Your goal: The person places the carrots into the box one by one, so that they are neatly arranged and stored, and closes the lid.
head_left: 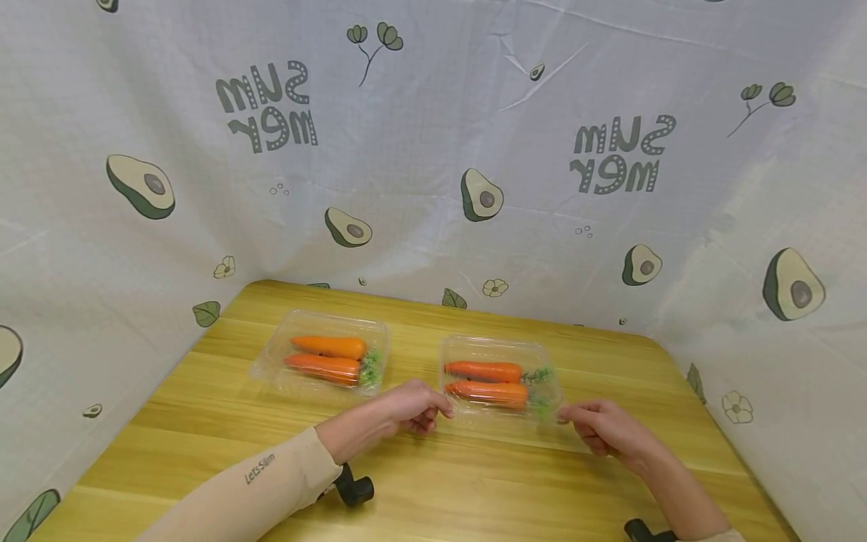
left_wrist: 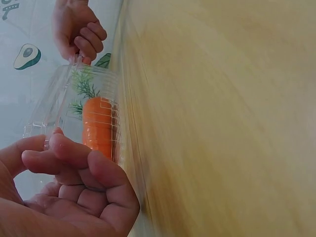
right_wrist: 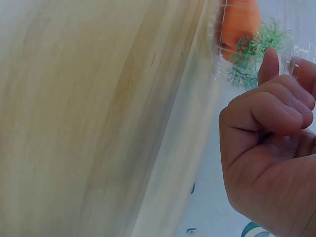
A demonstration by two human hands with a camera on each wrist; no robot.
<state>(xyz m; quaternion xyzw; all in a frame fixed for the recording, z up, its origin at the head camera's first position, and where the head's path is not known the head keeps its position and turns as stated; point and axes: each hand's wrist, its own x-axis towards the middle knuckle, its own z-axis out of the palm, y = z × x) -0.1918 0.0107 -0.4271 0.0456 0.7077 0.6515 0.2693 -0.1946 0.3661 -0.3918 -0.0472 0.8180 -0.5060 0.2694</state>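
Observation:
A clear plastic clamshell box point(head_left: 493, 345) stands on the table with its lid over two orange carrots point(head_left: 484, 370) with green tops point(head_left: 538, 376). My left hand point(head_left: 410, 403) pinches the box's near left corner between thumb and forefinger, the other fingers curled. At the near right corner, my right hand point(head_left: 604, 432) pinches the rim in the same way. The left wrist view shows a carrot point(left_wrist: 97, 123) through the ribbed wall, between both hands. In the right wrist view, leafy tops point(right_wrist: 256, 47) lie just beyond my right hand point(right_wrist: 269, 116).
Left of it stands a second clear box point(head_left: 339, 322) holding two more carrots point(head_left: 328, 346). Both boxes rest on the wooden table point(head_left: 474, 489). A white curtain point(head_left: 406, 150) printed with avocados hangs behind the table and along both sides.

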